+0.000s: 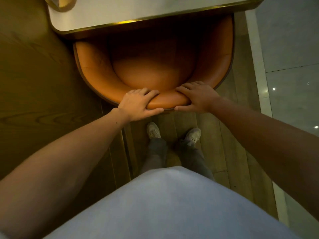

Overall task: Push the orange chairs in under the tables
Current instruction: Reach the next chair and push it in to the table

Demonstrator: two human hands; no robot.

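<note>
An orange tub chair (96, 73) with a rounded padded back stands directly in front of me, seen from above. Its front part is tucked under the pale table (131, 12) with a gold edge; the seat's rear half shows. My left hand (138, 105) grips the top of the backrest on the left, fingers over the inside, thumb outside. My right hand (196, 98) grips the same rim just to the right. Both arms are stretched out straight.
A wooden wall panel (34, 75) runs close along the chair's left side. Wood plank floor (229, 140) lies under my feet (153, 130); a pale strip and grey tiles (291, 49) lie to the right. A round gold object (60, 3) sits on the table's far left corner.
</note>
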